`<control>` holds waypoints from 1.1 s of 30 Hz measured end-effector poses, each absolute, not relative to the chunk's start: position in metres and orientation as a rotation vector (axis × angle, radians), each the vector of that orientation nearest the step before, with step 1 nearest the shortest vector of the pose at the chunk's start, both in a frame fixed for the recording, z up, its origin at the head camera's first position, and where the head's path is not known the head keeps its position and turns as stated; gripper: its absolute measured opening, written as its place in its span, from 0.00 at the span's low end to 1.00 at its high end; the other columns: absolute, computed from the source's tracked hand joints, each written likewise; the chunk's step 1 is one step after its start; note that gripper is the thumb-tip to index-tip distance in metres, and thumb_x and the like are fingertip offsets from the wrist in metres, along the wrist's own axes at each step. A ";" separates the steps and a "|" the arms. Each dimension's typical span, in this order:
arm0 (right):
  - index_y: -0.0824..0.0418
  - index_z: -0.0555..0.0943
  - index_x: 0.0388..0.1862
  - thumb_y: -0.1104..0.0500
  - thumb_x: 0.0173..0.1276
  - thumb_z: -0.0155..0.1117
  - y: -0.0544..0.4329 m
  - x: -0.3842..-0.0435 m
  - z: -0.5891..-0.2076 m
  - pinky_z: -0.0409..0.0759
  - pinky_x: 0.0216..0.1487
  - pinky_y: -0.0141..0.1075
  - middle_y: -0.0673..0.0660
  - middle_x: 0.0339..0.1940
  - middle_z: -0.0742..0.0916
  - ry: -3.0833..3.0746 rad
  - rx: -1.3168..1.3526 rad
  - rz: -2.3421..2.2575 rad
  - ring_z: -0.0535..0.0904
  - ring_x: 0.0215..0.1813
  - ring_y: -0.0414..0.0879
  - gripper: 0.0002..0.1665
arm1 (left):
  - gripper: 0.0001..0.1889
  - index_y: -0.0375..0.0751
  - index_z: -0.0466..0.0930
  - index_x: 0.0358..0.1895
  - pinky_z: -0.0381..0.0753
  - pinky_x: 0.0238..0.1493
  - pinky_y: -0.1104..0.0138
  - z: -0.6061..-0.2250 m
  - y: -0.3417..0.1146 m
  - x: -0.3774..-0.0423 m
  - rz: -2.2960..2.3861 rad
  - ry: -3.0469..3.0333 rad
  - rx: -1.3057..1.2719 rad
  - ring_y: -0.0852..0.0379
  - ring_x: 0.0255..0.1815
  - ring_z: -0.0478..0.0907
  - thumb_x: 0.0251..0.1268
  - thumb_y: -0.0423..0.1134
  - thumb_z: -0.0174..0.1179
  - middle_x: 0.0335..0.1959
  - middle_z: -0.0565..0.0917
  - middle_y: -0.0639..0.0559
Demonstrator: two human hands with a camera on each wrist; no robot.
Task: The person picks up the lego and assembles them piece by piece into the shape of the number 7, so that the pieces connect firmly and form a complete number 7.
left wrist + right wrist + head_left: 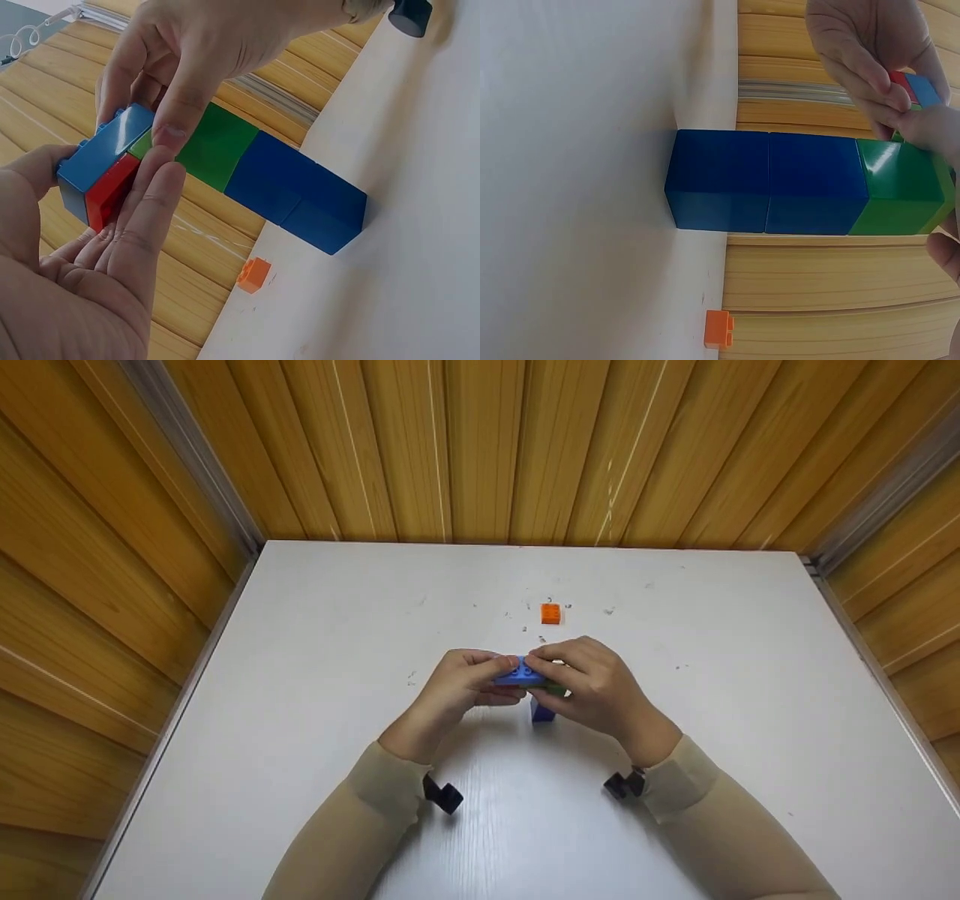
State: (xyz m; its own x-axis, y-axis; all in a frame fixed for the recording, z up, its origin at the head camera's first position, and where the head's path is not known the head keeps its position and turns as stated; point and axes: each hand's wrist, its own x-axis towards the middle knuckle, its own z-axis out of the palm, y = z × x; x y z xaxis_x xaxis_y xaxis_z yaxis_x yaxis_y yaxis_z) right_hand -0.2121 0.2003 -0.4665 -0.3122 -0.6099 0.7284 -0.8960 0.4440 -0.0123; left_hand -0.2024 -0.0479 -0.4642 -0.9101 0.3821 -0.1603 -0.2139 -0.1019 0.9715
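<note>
A tower of two dark blue blocks (pixel 814 184) with a green block (pixel 900 176) above them stands upright on the table. At its top is a light green piece (pixel 141 145), mostly covered by fingers. A light blue brick (pixel 517 678) with studs lies crosswise at the top, overhanging to the left, and a red brick (pixel 112 187) sits under its overhanging end. My left hand (pixel 461 679) grips that end, thumb on the light blue brick and fingers beneath the red one. My right hand (pixel 600 682) pinches the light blue brick's other end, near the light green piece.
An orange brick (pixel 550 613) lies on the white table (pixel 337 615) beyond the hands. Small dark marks dot the surface near it. Wood-slat walls (pixel 480 450) rise behind the table and at both sides.
</note>
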 end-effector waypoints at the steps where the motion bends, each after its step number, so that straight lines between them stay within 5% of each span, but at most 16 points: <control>1: 0.64 0.94 0.58 0.61 0.57 0.93 0.200 -0.212 -0.466 0.92 0.47 0.46 0.59 0.50 0.95 -2.033 1.261 0.562 0.94 0.47 0.53 0.29 | 0.19 0.27 0.92 0.56 0.97 0.52 0.59 -0.464 -0.048 -0.202 2.062 1.786 0.179 0.57 0.37 0.96 0.84 0.43 0.66 0.43 0.97 0.41; 7: 0.61 0.95 0.57 0.61 0.57 0.92 0.198 -0.211 -0.466 0.91 0.44 0.47 0.59 0.49 0.96 -2.008 1.258 0.566 0.94 0.45 0.54 0.27 | 0.18 0.27 0.92 0.55 0.98 0.51 0.59 -0.462 -0.050 -0.202 2.053 1.769 0.166 0.57 0.36 0.96 0.83 0.42 0.67 0.40 0.97 0.44; 12: 0.61 0.94 0.59 0.57 0.61 0.91 0.200 -0.214 -0.468 0.92 0.52 0.45 0.58 0.52 0.95 -2.060 1.288 0.639 0.93 0.50 0.53 0.27 | 0.18 0.26 0.91 0.55 0.98 0.48 0.60 -0.460 -0.054 -0.202 2.036 1.774 0.174 0.57 0.34 0.96 0.83 0.42 0.68 0.37 0.97 0.45; 16: 0.63 0.89 0.64 0.61 0.67 0.81 0.209 -0.221 -0.475 0.89 0.58 0.35 0.61 0.57 0.92 -2.151 1.288 0.978 0.90 0.53 0.54 0.26 | 0.19 0.27 0.90 0.56 0.98 0.47 0.61 -0.459 -0.055 -0.203 1.992 1.814 0.182 0.58 0.34 0.95 0.82 0.43 0.68 0.38 0.96 0.45; 20: 0.65 0.88 0.64 0.68 0.70 0.67 0.221 -0.231 -0.481 0.84 0.55 0.28 0.64 0.56 0.91 -2.195 1.090 1.317 0.87 0.51 0.50 0.24 | 0.19 0.28 0.90 0.56 0.98 0.46 0.61 -0.459 -0.054 -0.204 1.960 1.842 0.174 0.57 0.34 0.94 0.81 0.44 0.68 0.40 0.96 0.44; 26: 0.64 0.90 0.62 0.69 0.81 0.65 0.233 -0.249 -0.484 0.81 0.60 0.25 0.62 0.57 0.92 -2.323 0.635 1.493 0.84 0.55 0.36 0.16 | 0.18 0.32 0.90 0.58 0.98 0.46 0.61 -0.458 -0.056 -0.203 1.933 1.856 0.178 0.57 0.34 0.93 0.82 0.45 0.67 0.43 0.96 0.43; 33: 0.63 0.88 0.67 0.60 0.84 0.68 0.234 -0.289 -0.480 0.80 0.63 0.36 0.61 0.65 0.90 -2.605 0.380 1.422 0.83 0.62 0.50 0.18 | 0.17 0.33 0.90 0.58 0.98 0.48 0.60 -0.457 -0.061 -0.204 1.935 1.842 0.179 0.56 0.36 0.93 0.83 0.45 0.67 0.45 0.95 0.43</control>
State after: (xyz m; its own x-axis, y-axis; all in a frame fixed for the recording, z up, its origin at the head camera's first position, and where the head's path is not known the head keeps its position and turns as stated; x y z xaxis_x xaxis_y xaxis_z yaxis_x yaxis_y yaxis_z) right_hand -0.2894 0.2338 -0.4797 -0.9567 -0.1492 0.2500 -0.2910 0.5187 -0.8039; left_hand -0.2035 -0.0609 -0.4572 -0.8859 0.4104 -0.2164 -0.2364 0.0020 0.9717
